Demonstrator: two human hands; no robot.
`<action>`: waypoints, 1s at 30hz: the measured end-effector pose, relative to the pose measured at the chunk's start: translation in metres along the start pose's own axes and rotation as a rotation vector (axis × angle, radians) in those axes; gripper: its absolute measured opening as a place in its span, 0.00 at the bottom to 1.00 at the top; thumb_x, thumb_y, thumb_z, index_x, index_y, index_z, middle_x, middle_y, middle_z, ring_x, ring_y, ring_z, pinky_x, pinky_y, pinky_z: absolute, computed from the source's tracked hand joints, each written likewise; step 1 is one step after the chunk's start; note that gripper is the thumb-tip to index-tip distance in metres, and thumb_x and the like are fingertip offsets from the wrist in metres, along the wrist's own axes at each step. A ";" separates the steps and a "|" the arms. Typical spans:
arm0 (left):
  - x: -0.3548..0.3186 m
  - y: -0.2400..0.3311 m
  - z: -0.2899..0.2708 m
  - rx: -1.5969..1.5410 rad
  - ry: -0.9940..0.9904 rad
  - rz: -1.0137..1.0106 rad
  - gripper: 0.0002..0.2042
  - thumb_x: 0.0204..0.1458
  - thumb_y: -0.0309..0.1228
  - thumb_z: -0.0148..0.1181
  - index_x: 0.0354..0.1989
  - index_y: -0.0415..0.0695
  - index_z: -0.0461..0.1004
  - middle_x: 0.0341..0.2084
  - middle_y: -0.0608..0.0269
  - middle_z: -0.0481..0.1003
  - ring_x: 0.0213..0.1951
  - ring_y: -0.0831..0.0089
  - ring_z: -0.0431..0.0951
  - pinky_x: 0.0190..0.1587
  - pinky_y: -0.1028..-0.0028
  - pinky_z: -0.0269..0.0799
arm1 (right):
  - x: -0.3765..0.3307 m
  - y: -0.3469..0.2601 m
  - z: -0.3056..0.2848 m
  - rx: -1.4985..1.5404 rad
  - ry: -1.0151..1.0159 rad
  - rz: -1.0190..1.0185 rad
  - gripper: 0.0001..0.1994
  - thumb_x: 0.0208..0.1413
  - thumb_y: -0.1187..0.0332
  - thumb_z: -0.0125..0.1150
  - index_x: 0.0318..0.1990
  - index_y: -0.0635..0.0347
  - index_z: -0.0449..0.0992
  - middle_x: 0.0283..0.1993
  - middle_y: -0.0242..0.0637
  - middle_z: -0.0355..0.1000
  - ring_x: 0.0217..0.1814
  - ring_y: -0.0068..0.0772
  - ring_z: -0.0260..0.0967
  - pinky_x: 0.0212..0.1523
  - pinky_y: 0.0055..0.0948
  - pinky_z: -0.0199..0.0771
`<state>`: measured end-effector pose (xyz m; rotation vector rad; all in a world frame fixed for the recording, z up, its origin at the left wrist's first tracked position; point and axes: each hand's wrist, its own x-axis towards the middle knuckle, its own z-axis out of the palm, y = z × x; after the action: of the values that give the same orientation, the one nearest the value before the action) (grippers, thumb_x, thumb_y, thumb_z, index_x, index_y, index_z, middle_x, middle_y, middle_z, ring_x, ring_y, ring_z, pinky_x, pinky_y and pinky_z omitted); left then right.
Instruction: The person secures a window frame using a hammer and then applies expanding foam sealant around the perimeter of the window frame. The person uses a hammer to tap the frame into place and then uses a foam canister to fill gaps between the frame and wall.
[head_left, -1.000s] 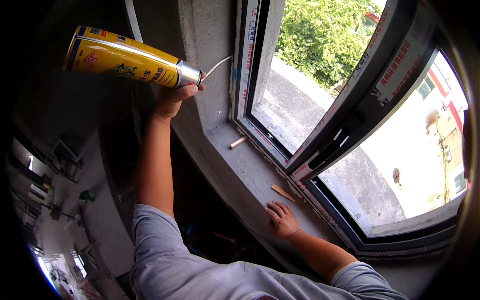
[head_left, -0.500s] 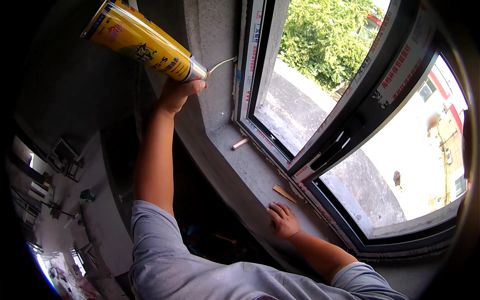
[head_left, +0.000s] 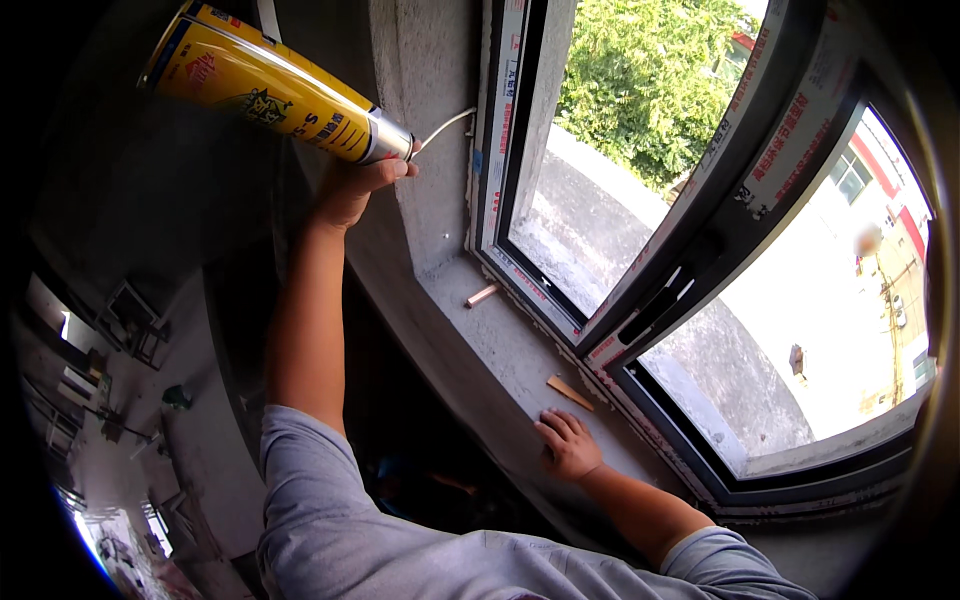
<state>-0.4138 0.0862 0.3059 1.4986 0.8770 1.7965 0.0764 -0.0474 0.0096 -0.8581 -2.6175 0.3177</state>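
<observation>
My left hand (head_left: pixel 352 188) is closed around the nozzle end of a yellow foam spray can (head_left: pixel 270 88), raised at the upper left. The can is tilted, its base up and to the left. From its nozzle a thin pale tube (head_left: pixel 445 125) curves to the gap between the concrete wall and the window frame (head_left: pixel 487 155). Down on the concrete sill (head_left: pixel 510 345), my right hand (head_left: pixel 570 445) rests with its fingers spread and holds nothing. A small wooden wedge (head_left: pixel 570 392) lies just beyond those fingertips.
Another short wood piece (head_left: pixel 482 296) touches the frame's foot near the sill corner. The dark window sash (head_left: pixel 690 290) has a handle and printed film strips. Outside are a concrete ledge and a tree (head_left: pixel 650 90). Stands and clutter (head_left: pixel 135 320) occupy the floor at far left.
The can has shifted slightly left and its base has dipped. The tube's tip sits slightly higher along the frame gap. My right hand stays on the sill.
</observation>
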 end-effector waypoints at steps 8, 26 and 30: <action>0.033 0.035 0.006 0.069 -0.026 0.038 0.24 0.48 0.30 0.73 0.54 0.43 0.74 0.44 0.55 0.82 0.42 0.67 0.85 0.45 0.65 0.85 | -0.002 0.000 0.001 -0.003 -0.016 0.013 0.28 0.52 0.68 0.67 0.65 0.52 0.76 0.71 0.41 0.73 0.76 0.50 0.67 0.74 0.53 0.67; 0.049 0.036 0.023 0.081 -0.001 0.107 0.29 0.46 0.29 0.76 0.57 0.37 0.72 0.42 0.54 0.81 0.39 0.67 0.85 0.47 0.65 0.86 | -0.004 -0.001 -0.003 0.013 -0.054 0.042 0.30 0.52 0.67 0.67 0.66 0.52 0.75 0.72 0.41 0.72 0.78 0.49 0.65 0.77 0.53 0.64; 0.050 0.043 0.020 0.120 -0.006 0.078 0.27 0.46 0.29 0.76 0.56 0.37 0.73 0.42 0.55 0.81 0.41 0.66 0.86 0.48 0.64 0.87 | -0.004 0.001 -0.002 0.004 -0.048 0.029 0.31 0.51 0.67 0.68 0.67 0.52 0.75 0.72 0.41 0.72 0.78 0.49 0.65 0.76 0.53 0.64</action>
<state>-0.4043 0.1040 0.3716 1.6329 0.9508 1.8222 0.0804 -0.0485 0.0100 -0.8989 -2.6494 0.3552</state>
